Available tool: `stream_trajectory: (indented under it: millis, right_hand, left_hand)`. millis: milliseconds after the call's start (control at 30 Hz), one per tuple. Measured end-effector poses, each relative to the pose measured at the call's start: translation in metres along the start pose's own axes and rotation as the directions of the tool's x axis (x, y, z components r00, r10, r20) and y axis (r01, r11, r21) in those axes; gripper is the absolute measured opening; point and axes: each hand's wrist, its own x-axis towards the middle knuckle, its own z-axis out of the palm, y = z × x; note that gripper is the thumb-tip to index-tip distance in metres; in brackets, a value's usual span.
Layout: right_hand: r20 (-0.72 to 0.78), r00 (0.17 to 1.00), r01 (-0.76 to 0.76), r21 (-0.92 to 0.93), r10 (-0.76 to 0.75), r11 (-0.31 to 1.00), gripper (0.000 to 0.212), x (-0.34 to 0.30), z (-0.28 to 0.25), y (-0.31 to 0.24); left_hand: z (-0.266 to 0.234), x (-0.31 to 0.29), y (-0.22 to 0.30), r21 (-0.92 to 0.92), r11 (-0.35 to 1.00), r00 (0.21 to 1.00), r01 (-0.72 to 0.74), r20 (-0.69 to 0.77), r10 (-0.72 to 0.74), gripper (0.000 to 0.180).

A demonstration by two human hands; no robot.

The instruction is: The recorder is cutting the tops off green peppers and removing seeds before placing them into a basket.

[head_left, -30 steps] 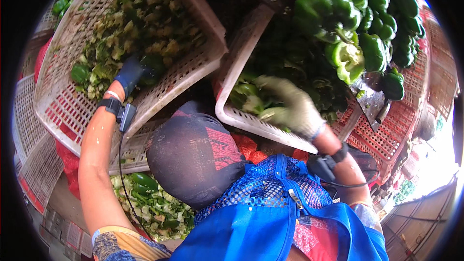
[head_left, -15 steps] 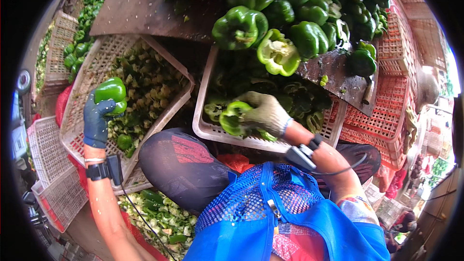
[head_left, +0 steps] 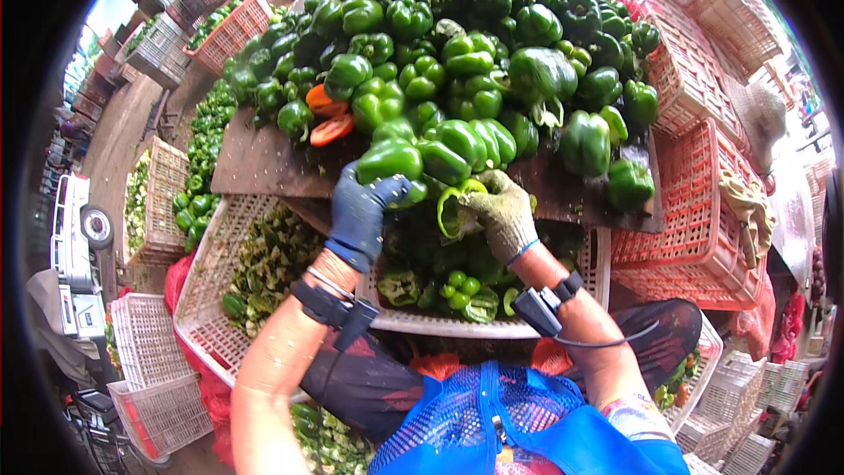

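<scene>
My left hand [head_left: 365, 215], in a blue glove, is closed round a whole green bell pepper [head_left: 389, 161] at the front edge of a big pepper heap. Just right of it, my right hand [head_left: 503, 218], in a pale dirty glove, grips a cut green bell pepper [head_left: 449, 214] whose hollow side shows. Both hands hover over the near edge of a dark board [head_left: 264, 158]. Below them stands a white crate [head_left: 457, 327] holding cut green peppers. Several whole peppers and a couple of orange pieces [head_left: 331, 130] lie on the board ahead of my hands.
To the left, a white crate [head_left: 195, 299] holds pepper cores and scraps. Orange crates [head_left: 690, 251] are stacked at right, a glove [head_left: 747, 211] draped over them. Empty-looking white crates [head_left: 158, 343] stand farther left. More scraps lie by my left knee.
My view has tipped up toward the heap. My left hand has come from above the scrap crate to the heap's edge, and my right hand has risen from the crate beside it.
</scene>
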Motion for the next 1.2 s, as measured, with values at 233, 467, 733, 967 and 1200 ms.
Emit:
stream_trajectory:
  millis: [233, 467, 733, 967, 1200]
  right_hand:
    - [0.014, 0.992, -0.123, 0.05, 0.123, 0.991, 0.028, 0.043, -0.02, -0.019]
    - [-0.006, 0.977, -0.198, 0.37, 0.215, 0.908, 0.022, 0.088, -0.046, -0.019]
    - [0.057, 0.997, -0.055, 0.044, 0.052, 0.998, 0.027, 0.08, -0.059, 0.008]
    - [-0.056, 0.963, -0.233, 0.322, 0.264, 0.918, 0.022, 0.053, -0.042, -0.019]
    - [0.096, 0.994, -0.081, 0.341, 0.051, 0.937, 0.036, 0.053, -0.051, 0.016]
  left_hand:
    - [0.036, 0.025, -0.02, 0.465, 0.861, 0.968, -0.206, -0.032, 0.249, 0.068]
    - [0.079, 0.083, -0.005, 0.574, 0.779, 0.962, -0.253, 0.061, 0.267, 0.061]
    - [0.057, 0.075, -0.017, 0.611, 0.735, 0.946, -0.294, 0.074, 0.316, 0.075]
    - [0.04, 0.042, -0.009, 0.828, 0.542, 0.974, -0.146, 0.024, 0.227, 0.083]
    - [0.006, 0.016, -0.038, 0.867, 0.479, 0.944, -0.14, -0.029, 0.329, 0.085]
